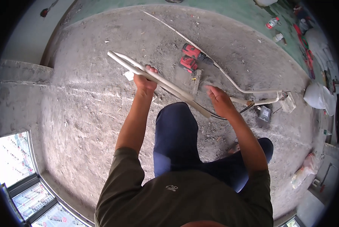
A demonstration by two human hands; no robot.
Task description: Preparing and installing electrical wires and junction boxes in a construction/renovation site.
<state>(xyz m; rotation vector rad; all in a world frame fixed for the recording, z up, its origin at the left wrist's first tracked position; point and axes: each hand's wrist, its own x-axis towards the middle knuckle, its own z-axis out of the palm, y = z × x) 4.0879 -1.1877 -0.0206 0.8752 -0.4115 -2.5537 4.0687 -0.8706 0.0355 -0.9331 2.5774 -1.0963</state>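
My left hand [146, 80] is closed around a doubled length of white padded tubing [173, 87], held tilted above the floor ahead of my knee. The tubing runs from the upper left toward the lower right. Near its lower end, a black cable [215, 113] curves toward the right and passes by my right wrist. My right hand [219, 100] is held off to the right of the tubing, index finger stretched out, with nothing visible in it. Just beyond lies a red and black cordless drill [191, 56] on the floor, beside a small flat strip [197, 81].
A long white pipe [230, 78] bends across the floor to a pale bracket-like piece [288, 102]. A small grey box [264, 112] sits near it. White bags [321, 96], a bottle [272, 22] and a plastic bag [306, 170] lie along the right. A window [14, 159] is lower left.
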